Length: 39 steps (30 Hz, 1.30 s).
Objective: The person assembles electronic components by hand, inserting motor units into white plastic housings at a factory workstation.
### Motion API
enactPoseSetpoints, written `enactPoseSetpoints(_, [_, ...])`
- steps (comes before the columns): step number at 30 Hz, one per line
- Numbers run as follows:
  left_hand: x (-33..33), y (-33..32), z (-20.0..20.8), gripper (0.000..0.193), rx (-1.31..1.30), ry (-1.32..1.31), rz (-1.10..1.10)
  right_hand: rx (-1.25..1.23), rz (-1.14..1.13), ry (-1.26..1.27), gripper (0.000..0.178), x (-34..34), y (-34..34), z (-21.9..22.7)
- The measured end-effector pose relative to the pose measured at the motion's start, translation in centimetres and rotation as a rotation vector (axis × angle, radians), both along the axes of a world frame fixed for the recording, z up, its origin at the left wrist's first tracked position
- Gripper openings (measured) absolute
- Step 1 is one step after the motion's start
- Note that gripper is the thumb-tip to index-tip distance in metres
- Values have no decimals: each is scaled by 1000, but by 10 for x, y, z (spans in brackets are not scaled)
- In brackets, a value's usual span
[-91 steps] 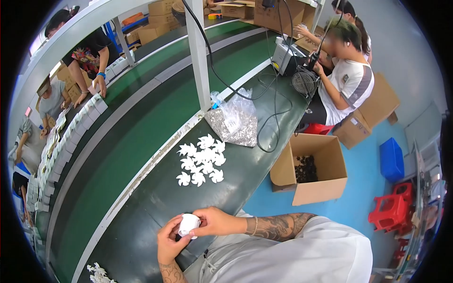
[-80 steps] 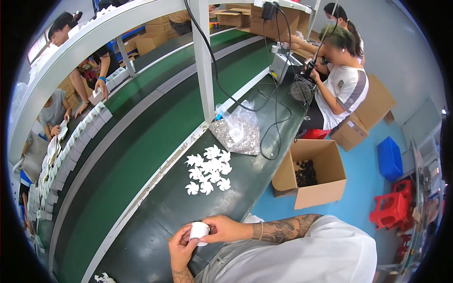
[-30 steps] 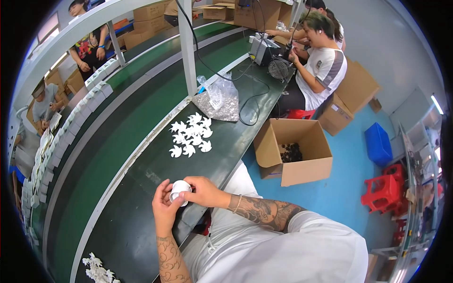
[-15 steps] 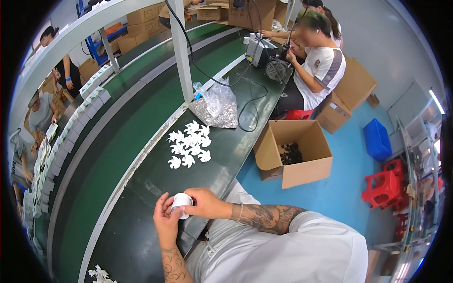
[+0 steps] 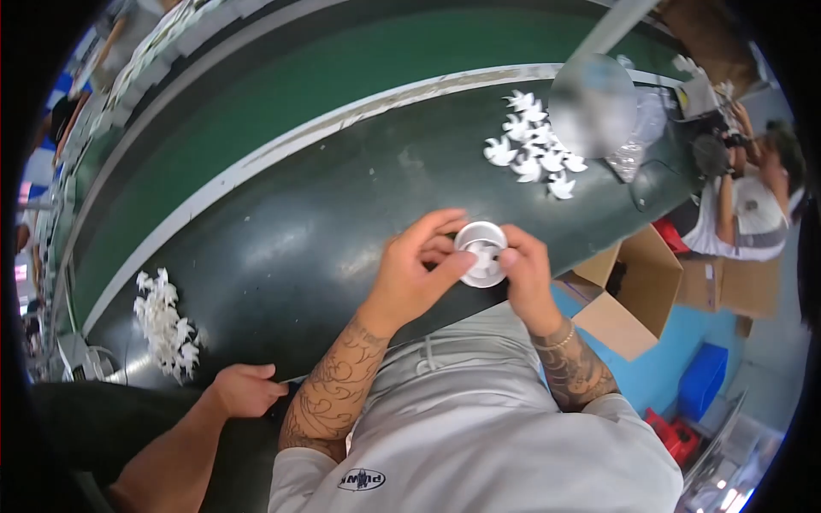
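A small white cup [image 5: 481, 229] sits between my two hands, its open mouth turned up toward me. Pale parts show inside it, their exact shape hard to make out. My left hand [image 5: 419, 269] grips the cup's left side, with the thumb over the rim. From the other side, my right hand [image 5: 528, 267] holds it with bent fingers and thumb. Both hands are above the near edge of the dark green worktable [image 5: 342, 222]. Several white pinwheel-shaped plastic pieces [image 5: 528, 150] lie farther off on the right.
Another heap of white pieces [image 5: 167, 325] lies at the table's left end. A co-worker's hand [image 5: 248, 391] rests at the near edge, left of me. Beyond a pale rail runs a green conveyor [image 5: 282, 103]. An open carton [image 5: 629, 321] and a seated co-worker [image 5: 744, 214] are to the right.
My view has swung left, bringing the left heap and a co-worker's hand into sight. The cup is now tilted with its mouth toward me, still held in both hands.
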<state>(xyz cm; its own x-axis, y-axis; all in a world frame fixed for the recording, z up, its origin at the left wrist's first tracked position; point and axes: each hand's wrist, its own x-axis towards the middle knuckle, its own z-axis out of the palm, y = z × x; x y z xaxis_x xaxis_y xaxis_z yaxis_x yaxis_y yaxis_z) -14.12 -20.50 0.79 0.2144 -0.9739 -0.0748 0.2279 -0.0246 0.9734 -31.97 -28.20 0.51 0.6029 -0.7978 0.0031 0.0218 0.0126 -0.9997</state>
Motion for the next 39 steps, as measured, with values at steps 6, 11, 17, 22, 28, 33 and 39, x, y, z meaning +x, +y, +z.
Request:
enactPoseSetpoints(6, [7,5,3,58,-156,-232,-147,34,-5,23,46,8,3,-4])
enactPoseSetpoints(11, [5,3,0,56,-11,-107,-166,91,-23,38,40,9,8,-5])
enactPoseSetpoints(17, [-3,2,-1,48,-43,39,18,72,-46,49,38,12,10,1])
enactPoseSetpoints(22, [5,3,5,51,91,-10,-112,38,-30,98,38,11,10,-2])
enactPoseSetpoints(28, [4,6,3,51,-46,-154,-124,18,-55,78,36,11,11,-6])
enactPoseSetpoints(33, [1,6,-2,50,-3,-11,-42,44,-43,64,36,11,10,-2])
enactPoseSetpoints(39, [3,5,2,52,49,30,-38,38,-24,53,37,10,9,-6])
